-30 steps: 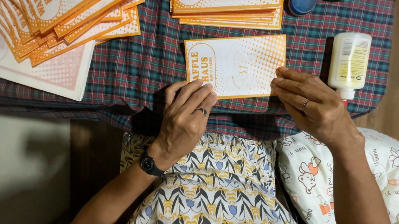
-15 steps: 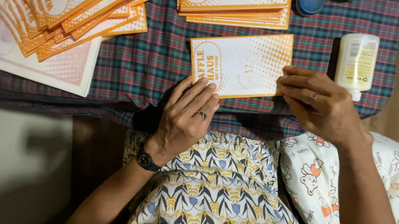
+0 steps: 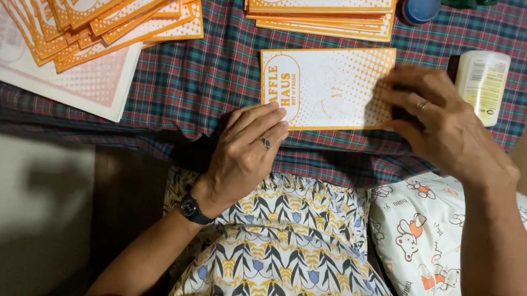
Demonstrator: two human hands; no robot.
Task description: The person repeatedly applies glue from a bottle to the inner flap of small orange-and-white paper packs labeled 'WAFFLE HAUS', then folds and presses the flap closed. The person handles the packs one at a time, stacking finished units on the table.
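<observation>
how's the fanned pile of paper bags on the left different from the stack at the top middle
The fanned pile is spread loosely at an angle, many orange edges showing; the top stack is squared up and neat. The fanned pile looks larger and overlaps a pale sheet; the top stack lies straight on the plaid cloth. Both share the orange-and-white print.

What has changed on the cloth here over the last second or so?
The right hand has slid further onto the single paper bag, now pressing its right end. The left hand stays at the bag's lower left corner. The bag stacks and bottle have not moved.
</observation>
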